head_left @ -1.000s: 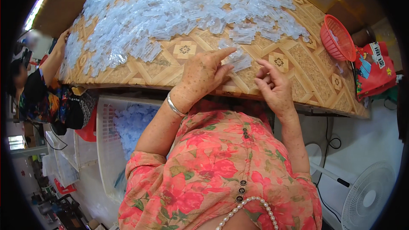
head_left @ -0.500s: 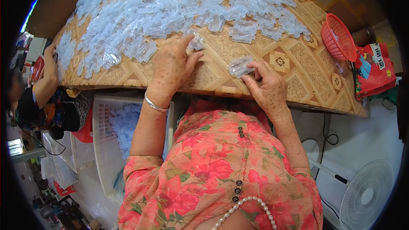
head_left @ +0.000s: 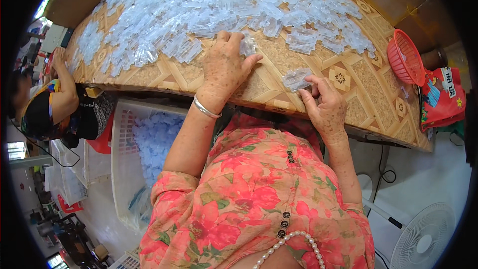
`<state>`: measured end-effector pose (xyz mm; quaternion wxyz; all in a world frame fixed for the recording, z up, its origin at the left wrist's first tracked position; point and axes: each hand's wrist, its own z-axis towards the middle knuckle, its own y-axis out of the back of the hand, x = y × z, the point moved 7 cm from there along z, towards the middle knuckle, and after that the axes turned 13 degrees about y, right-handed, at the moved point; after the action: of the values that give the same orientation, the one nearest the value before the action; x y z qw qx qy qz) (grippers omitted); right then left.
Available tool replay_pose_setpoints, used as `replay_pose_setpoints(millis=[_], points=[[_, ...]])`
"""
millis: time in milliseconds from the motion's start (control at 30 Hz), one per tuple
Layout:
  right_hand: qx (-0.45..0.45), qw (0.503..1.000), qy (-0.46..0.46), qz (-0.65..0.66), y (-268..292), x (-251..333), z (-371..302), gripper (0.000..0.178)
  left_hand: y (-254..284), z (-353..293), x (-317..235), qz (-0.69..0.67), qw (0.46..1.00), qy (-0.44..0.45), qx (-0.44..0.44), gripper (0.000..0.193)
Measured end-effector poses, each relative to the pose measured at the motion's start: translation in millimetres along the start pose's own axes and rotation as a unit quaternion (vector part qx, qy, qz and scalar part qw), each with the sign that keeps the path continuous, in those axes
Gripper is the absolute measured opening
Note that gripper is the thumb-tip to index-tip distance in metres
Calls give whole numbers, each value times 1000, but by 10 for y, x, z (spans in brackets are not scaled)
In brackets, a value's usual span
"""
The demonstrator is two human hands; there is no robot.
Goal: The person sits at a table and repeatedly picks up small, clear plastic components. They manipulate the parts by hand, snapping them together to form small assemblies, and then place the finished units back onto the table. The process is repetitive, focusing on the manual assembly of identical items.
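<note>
A small stack of clear plastic pieces (head_left: 297, 78) is pinched at its right end by the thumb and fingers of my right hand (head_left: 326, 104), low over the table's near side. My left hand (head_left: 224, 67), with a silver bangle at the wrist, lies over the tabletop, its thumb spread away from the fingers. Beside its fingertips is another clear plastic piece (head_left: 248, 46); the fingers partly hide how they touch it. Beyond both hands spreads a wide heap of bluish clear plastic pieces (head_left: 199, 7), thin and flat. A small separate cluster (head_left: 301, 40) sits at the heap's near right edge.
A red plastic basket (head_left: 404, 60) and a red printed bag (head_left: 442, 97) stand at the table's right end. Below the table are a white crate (head_left: 122, 154) with bluish pieces and a white fan (head_left: 423, 241). Another person's arm (head_left: 62, 82) rests at the left end.
The view has shifted, so the scene sits further right. My left hand has reached slightly forward, fingers more over the piece beside it. My right hand keeps its pinch on the clear plastic pieces.
</note>
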<state>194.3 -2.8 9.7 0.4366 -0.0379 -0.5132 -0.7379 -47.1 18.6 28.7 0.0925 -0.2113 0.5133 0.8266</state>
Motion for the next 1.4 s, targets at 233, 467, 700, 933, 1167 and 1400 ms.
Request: replay_pose_setpoints(millis=[233, 467, 700, 933, 1167, 1400], points=[[1, 1000, 25, 16, 10, 26, 6, 34, -112, -5, -19, -114, 986, -53, 109, 37], [-5, 999, -48, 0, 29, -66, -3, 53, -2, -33, -146, -138, 989, -33, 37, 44], [42, 998, -15, -54, -7, 1, 126, 45, -155, -89, -231, -72, 994, -53, 60, 44], [-8, 999, -38, 4, 16, -85, 44, 31, -210, -178, -331, -156, 984, -14, 85, 39], [-3, 997, -61, 42, 37, -61, 50, 34, -337, -241, -422, -244, 958, 28, 151, 33], [-25, 996, -43, 68, 37, -95, 18, 30, -340, -230, -484, -221, 962, 30, 158, 27]])
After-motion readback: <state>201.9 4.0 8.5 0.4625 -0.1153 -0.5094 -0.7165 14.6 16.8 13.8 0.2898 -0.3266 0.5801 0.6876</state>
